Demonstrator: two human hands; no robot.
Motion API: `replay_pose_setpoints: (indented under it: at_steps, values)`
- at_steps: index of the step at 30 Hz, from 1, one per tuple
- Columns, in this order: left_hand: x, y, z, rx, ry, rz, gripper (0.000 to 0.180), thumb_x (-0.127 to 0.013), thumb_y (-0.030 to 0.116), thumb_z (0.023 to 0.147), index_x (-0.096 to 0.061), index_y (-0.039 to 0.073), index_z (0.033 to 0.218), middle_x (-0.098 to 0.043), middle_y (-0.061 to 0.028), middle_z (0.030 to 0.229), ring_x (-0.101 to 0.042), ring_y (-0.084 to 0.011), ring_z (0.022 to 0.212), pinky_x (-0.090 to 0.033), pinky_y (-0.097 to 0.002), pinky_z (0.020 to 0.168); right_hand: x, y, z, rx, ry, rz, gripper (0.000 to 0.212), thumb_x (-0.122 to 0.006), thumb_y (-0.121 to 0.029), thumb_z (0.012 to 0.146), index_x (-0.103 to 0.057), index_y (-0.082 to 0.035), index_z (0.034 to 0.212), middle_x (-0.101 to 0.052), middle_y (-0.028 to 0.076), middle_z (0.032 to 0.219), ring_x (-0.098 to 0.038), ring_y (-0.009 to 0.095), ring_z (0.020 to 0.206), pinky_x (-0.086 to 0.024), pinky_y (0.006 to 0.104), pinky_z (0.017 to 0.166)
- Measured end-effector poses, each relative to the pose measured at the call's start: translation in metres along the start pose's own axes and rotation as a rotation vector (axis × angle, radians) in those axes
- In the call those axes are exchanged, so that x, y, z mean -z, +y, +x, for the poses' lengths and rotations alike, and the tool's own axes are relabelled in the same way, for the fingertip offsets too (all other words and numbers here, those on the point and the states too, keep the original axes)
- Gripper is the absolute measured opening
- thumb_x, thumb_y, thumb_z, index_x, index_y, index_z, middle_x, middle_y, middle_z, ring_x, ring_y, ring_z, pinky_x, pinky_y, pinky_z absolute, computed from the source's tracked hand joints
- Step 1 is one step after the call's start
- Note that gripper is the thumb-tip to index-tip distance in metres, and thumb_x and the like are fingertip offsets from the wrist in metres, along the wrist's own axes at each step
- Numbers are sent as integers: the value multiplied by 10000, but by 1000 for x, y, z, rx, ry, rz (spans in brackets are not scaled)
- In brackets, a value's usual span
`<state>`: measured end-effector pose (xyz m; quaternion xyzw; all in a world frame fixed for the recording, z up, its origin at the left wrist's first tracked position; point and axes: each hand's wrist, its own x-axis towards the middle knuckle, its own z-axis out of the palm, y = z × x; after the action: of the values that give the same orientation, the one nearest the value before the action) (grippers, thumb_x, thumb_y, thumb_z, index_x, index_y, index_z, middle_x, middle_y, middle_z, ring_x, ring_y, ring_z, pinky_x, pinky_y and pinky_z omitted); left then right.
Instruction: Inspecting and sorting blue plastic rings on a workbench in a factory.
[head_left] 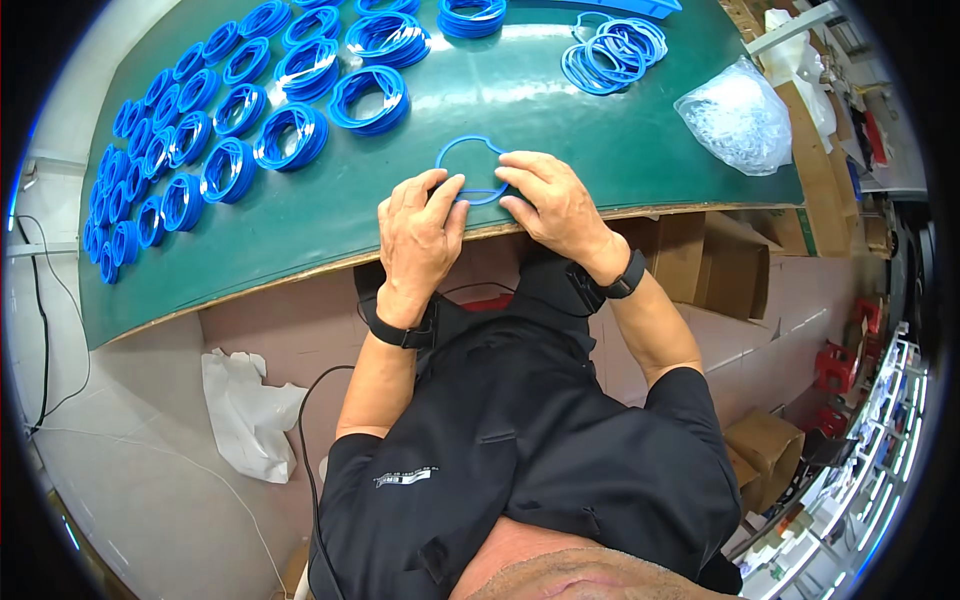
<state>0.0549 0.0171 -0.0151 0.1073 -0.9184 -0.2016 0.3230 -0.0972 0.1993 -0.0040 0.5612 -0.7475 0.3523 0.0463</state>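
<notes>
A thin blue ring [466, 147] lies on the green table mat [560, 110] near its front edge. My left hand [420, 235] pinches the ring's near left side. My right hand [555, 205] grips its near right side, fingers curled over it. Both wrists wear black bands. A loose heap of the same blue rings [612, 52] sits further back to the right.
Several stacked bundles of blue rings [290, 135] fill the mat's left and back. A clear plastic bag [738, 115] lies at the right. Cardboard boxes [720, 265] stand under the table edge; a white bag [248, 410] lies on the floor at left.
</notes>
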Motion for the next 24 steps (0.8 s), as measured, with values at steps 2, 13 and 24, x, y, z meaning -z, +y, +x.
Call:
replay_pose_setpoints:
  at_steps: [2, 13, 24]
  values:
    - [-1, -2, -2, 0, -3, -6, 283, -870, 177, 907, -824, 138, 1184, -771, -26, 1183, -703, -270, 1168, -504, -436, 989, -4, 0, -1, -22, 52, -42, 346, -878, -100, 874, -775, -14, 1192, -751, 156, 1349, -707, 373, 1265, -563, 477, 1094]
    - [2, -4, -7, -20, -28, -70, 187, -909, 177, 869, -851, 139, 1043, -779, -4, 1088, -721, -260, 1064, -518, -421, 892, -18, -5, 1, -29, 48, 6, 417, -897, -129, 857, -762, -8, 1232, -733, 166, 1401, -696, 383, 1291, -549, 481, 1117]
    - [-5, -15, 28, 17, -64, -139, 318, -840, 91, 912, -795, 82, 1227, -725, -122, 1217, -687, -355, 1095, -562, -473, 910, -18, -9, 1, -20, 16, -84, 479, -888, -175, 877, -746, -11, 1304, -709, 157, 1458, -662, 381, 1348, -494, 496, 1191]
